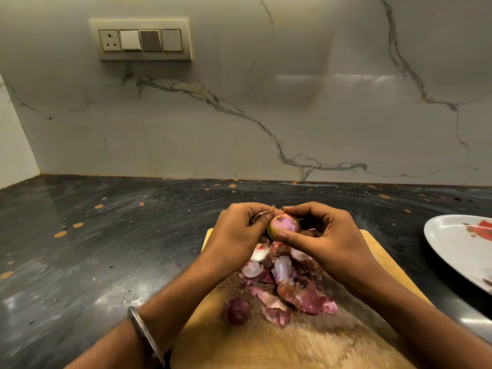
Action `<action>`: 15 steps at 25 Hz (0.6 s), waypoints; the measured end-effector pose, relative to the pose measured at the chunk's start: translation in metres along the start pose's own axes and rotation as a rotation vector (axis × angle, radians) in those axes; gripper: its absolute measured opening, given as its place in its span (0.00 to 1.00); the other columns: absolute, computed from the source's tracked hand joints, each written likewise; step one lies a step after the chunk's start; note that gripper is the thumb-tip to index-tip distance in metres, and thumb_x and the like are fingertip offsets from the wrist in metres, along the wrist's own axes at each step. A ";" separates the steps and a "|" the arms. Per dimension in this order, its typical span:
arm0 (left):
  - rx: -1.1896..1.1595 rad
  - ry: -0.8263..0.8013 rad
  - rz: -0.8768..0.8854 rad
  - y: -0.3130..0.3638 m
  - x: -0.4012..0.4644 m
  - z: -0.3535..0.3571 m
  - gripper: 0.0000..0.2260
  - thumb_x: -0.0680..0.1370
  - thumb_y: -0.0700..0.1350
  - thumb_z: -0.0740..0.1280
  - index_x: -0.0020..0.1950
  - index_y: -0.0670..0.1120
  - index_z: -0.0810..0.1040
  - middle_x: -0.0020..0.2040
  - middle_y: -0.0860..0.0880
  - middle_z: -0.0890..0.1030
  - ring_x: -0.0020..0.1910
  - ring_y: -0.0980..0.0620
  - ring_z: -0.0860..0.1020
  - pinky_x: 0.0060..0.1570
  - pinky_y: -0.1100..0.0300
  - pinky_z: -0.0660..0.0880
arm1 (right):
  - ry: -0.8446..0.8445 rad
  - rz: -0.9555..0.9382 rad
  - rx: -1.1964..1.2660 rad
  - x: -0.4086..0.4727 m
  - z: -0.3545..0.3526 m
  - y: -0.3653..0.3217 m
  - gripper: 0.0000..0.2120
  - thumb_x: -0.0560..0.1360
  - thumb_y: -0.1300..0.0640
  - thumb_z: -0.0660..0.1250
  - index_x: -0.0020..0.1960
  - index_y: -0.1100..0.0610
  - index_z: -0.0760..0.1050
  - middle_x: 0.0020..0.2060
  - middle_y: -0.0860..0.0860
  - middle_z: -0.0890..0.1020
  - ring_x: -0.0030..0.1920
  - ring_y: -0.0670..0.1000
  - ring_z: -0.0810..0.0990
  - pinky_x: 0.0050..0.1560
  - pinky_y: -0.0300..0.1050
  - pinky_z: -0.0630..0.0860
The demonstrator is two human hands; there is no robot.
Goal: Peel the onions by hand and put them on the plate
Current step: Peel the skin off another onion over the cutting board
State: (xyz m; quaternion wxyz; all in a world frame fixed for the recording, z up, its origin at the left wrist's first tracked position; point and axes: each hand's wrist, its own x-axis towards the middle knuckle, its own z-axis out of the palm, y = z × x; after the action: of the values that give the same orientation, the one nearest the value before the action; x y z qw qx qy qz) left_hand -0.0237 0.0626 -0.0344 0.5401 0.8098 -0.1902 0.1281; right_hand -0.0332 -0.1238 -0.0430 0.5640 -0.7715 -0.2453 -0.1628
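Observation:
A small pink onion [284, 226], mostly bare of skin, is held above the far end of a wooden cutting board [287, 344]. My left hand [237, 235] grips its left side and pinches a dry strip of skin at the top. My right hand [324, 235] holds it from the right, thumb under it and fingers over the top. A dark purple unpeeled onion [237, 310] lies on the board near my left forearm. A heap of onion peels [287, 283] covers the board below my hands. The white plate [452, 243] sits at the right edge.
The board rests on a dark stone counter [106, 235] speckled with orange spots. A marble wall with a switch panel [141, 39] rises behind it. A metal bangle [146, 334] is on my left wrist.

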 end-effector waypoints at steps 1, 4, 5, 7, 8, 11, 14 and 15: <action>0.042 0.027 0.019 0.000 -0.001 0.001 0.09 0.81 0.43 0.65 0.55 0.48 0.85 0.43 0.51 0.86 0.41 0.51 0.84 0.46 0.47 0.82 | -0.002 0.002 0.007 0.000 0.000 0.000 0.21 0.66 0.55 0.81 0.57 0.51 0.82 0.48 0.44 0.86 0.47 0.45 0.86 0.47 0.40 0.83; 0.083 0.084 0.043 0.001 -0.002 0.002 0.08 0.81 0.43 0.66 0.53 0.49 0.85 0.41 0.55 0.86 0.39 0.58 0.83 0.44 0.50 0.82 | -0.010 -0.005 0.011 0.000 0.000 0.000 0.21 0.66 0.55 0.81 0.57 0.52 0.82 0.48 0.44 0.86 0.47 0.45 0.86 0.47 0.41 0.83; 0.096 0.094 0.049 0.001 -0.002 0.002 0.08 0.81 0.43 0.66 0.53 0.49 0.85 0.41 0.56 0.85 0.39 0.60 0.82 0.43 0.52 0.82 | -0.015 -0.005 0.012 0.000 0.000 0.000 0.21 0.66 0.54 0.81 0.57 0.52 0.82 0.48 0.44 0.86 0.47 0.45 0.86 0.47 0.41 0.83; 0.103 0.102 0.056 0.001 -0.003 0.003 0.08 0.81 0.42 0.66 0.53 0.49 0.85 0.40 0.56 0.85 0.38 0.61 0.82 0.43 0.52 0.81 | -0.025 -0.006 0.017 0.000 0.000 0.000 0.22 0.65 0.54 0.81 0.58 0.52 0.82 0.49 0.45 0.86 0.48 0.46 0.86 0.48 0.43 0.84; 0.091 0.103 0.051 0.002 -0.003 0.003 0.08 0.81 0.42 0.66 0.54 0.48 0.85 0.41 0.56 0.85 0.38 0.59 0.82 0.43 0.51 0.82 | -0.028 -0.008 0.020 0.000 0.000 -0.001 0.22 0.65 0.53 0.81 0.57 0.52 0.82 0.49 0.45 0.86 0.49 0.46 0.86 0.49 0.44 0.84; -0.060 0.054 -0.011 0.004 -0.003 0.002 0.08 0.81 0.41 0.65 0.54 0.47 0.84 0.44 0.50 0.86 0.44 0.50 0.85 0.48 0.48 0.82 | -0.015 -0.012 0.020 0.000 -0.001 -0.002 0.21 0.64 0.53 0.81 0.56 0.50 0.82 0.49 0.44 0.86 0.49 0.45 0.85 0.49 0.44 0.84; -0.213 -0.027 -0.060 0.006 -0.003 0.001 0.09 0.82 0.39 0.63 0.55 0.46 0.83 0.48 0.49 0.86 0.48 0.51 0.85 0.51 0.55 0.82 | 0.016 -0.013 0.006 0.000 -0.001 -0.002 0.20 0.64 0.52 0.81 0.55 0.48 0.82 0.49 0.43 0.86 0.48 0.45 0.85 0.50 0.45 0.84; -0.219 -0.030 -0.060 0.006 -0.003 0.002 0.10 0.82 0.38 0.63 0.56 0.45 0.83 0.48 0.48 0.86 0.49 0.51 0.85 0.51 0.56 0.82 | 0.015 -0.016 -0.006 0.000 -0.001 -0.003 0.21 0.64 0.51 0.80 0.55 0.47 0.82 0.49 0.42 0.86 0.48 0.46 0.85 0.49 0.46 0.84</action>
State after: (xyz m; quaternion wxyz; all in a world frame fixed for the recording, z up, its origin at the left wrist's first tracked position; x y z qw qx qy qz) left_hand -0.0287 0.0597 -0.0316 0.6260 0.7531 -0.1867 0.0780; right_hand -0.0345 -0.1236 -0.0407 0.5621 -0.7700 -0.2468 -0.1738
